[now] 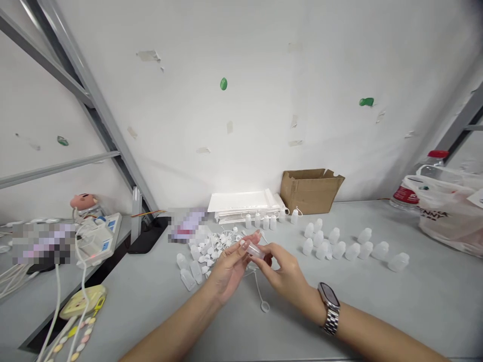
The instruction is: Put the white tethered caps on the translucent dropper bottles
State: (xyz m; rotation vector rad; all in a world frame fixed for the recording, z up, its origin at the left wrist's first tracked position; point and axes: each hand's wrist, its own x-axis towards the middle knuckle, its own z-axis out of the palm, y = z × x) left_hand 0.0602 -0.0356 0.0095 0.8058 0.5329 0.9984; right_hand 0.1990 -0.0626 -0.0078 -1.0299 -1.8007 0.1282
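Wristwatch point(327, 297), R hand point(286, 275) + L hand point(227, 269) — grips both pinching small bottle point(257, 251), bottle rows point(352, 251) well right.

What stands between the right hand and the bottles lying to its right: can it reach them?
Probably yes: only bare table lies between the right hand and the lying bottles, though it and the left hand now pinch a small bottle.

Left hand point(226, 274) and forearm, entering from 7 o'clock: bare to the frame edge, fingernails longish and rounded with a pale glossy finish. Right hand point(285, 275) and forearm, entering from 5 o'clock: bare likewise, one item worn. Silver metal link-bracelet wristwatch point(329, 306) with dark rounded-rectangular face, on the right wrist, at 5 o'clock from frame centre.
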